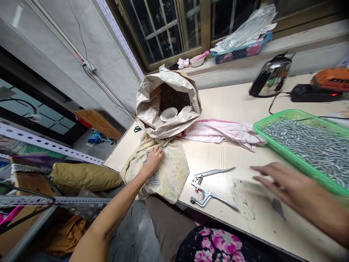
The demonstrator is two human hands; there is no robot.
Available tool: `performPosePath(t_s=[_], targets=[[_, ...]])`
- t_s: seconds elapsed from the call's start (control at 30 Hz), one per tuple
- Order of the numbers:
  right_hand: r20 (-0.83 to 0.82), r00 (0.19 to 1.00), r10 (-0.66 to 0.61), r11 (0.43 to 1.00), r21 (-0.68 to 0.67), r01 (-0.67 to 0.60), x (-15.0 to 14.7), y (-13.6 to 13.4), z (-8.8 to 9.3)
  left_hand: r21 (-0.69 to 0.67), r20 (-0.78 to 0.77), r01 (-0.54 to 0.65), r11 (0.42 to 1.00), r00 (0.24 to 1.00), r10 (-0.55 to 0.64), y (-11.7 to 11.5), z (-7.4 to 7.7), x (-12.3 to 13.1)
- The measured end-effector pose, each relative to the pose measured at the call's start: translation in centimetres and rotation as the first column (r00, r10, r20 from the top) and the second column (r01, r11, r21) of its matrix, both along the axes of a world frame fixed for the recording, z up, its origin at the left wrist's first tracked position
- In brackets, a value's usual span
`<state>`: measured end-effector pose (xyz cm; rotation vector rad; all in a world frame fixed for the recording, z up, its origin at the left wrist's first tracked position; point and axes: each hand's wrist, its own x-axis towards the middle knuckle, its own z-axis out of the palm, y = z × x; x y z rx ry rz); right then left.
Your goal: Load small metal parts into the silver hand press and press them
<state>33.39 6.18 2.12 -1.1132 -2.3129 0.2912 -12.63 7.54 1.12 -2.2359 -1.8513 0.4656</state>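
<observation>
My left hand [155, 159] lies on a floral cloth [174, 171] at the table's near left corner, its fingers curled down among small silver metal pieces [155, 180]; what they hold is hidden. Blurred by motion, my right hand [283, 183] hovers over the tabletop with fingers stretched out and nothing visible in them. Between the hands lie silver pliers [204, 191] with a spring and a red part, handles spread. Beyond my right hand stands a green plastic basket [275, 145] full of small silver metal pins or rivets [311, 140].
Behind the cloth stands an open sack [147, 98] of dark small pieces, with a white bowl [169, 114] inside. A pink-and-white towel [218, 131] lies beside it. At the back right are a shiny kettle [275, 74] and an orange battery [331, 79] on a black charger [311, 94].
</observation>
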Motion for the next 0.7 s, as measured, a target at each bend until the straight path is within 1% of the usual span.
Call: performPosePath(t_s=[0.07,0.1,0.13,0.17,0.2,0.23,0.27,0.3,0.33,0.37,0.4,0.47,0.53,0.63,0.7], targets=[[0.01,0.985,0.171,0.98,-0.108,-0.169,-3.3,-2.3,-1.2,0.007,0.056,0.015,1.0,0.998,-0.015,0.0,0.6,0.5],[0.025,0.972,0.235,0.961,-0.155,-0.228,-4.6,-3.2,-1.8,0.037,0.122,0.0,0.999,0.992,-0.004,-0.2,1.0,1.0],[0.048,0.961,0.273,0.946,-0.196,-0.259,-5.7,-3.9,-2.4,0.07,0.218,-0.03,0.997,0.976,0.014,-0.6,1.3,1.7],[0.072,0.952,0.298,0.934,-0.227,-0.275,-6.5,-4.3,-3.0,0.089,0.338,-0.072,0.993,0.94,0.037,-1.3,1.5,2.7],[0.092,0.945,0.313,0.927,-0.248,-0.282,-7.2,-4.6,-3.5,0.077,0.473,-0.119,0.99,0.879,0.069,-2.1,1.7,3.9],[0.103,0.94,0.324,0.921,-0.262,-0.289,-7.6,-4.8,-4.0,0.028,0.604,-0.16,0.987,0.789,0.111,-3.2,1.8,5.2],[0.103,0.936,0.336,0.916,-0.266,-0.3,-7.9,-4.8,-4.4,-0.057,0.712,-0.183,0.981,0.682,0.169,-4.4,1.8,6.6],[0.095,0.934,0.344,0.914,-0.263,-0.31,-8.1,-4.9,-4.8,-0.15,0.787,-0.192,0.97,0.57,0.234,-5.7,1.8,7.9],[0.086,0.933,0.351,0.913,-0.253,-0.32,-8.2,-4.9,-5.0,-0.232,0.83,-0.191,0.954,0.473,0.297,-7.0,1.6,9.2],[0.081,0.932,0.353,0.915,-0.236,-0.326,-8.3,-4.9,-5.2,-0.293,0.85,-0.191,0.937,0.398,0.346,-8.1,1.3,10.3],[0.082,0.932,0.354,0.92,-0.209,-0.331,-8.3,-5.0,-5.3,-0.332,0.857,-0.196,0.923,0.345,0.382,-9.1,1.0,11.2],[0.1,0.935,0.34,0.936,-0.13,-0.327,-8.4,-5.3,-5.4,-0.372,0.858,-0.212,0.904,0.292,0.422,-10.4,0.3,12.3],[0.127,0.936,0.329,0.944,-0.055,-0.324,-8.5,-5.6,-5.2,-0.391,0.856,-0.222,0.894,0.271,0.441,-10.9,-0.4,12.8],[0.149,0.931,0.333,0.943,-0.02,-0.333,-8.5,-5.8,-5.1,-0.41,0.849,-0.218,0.886,0.263,0.458,-10.9,-0.9,12.9],[0.146,0.93,0.336,0.942,-0.036,-0.334,-8.4,-5.8,-5.0,-0.417,0.839,-0.215,0.883,0.283,0.465,-10.7,-0.9,13.0]])
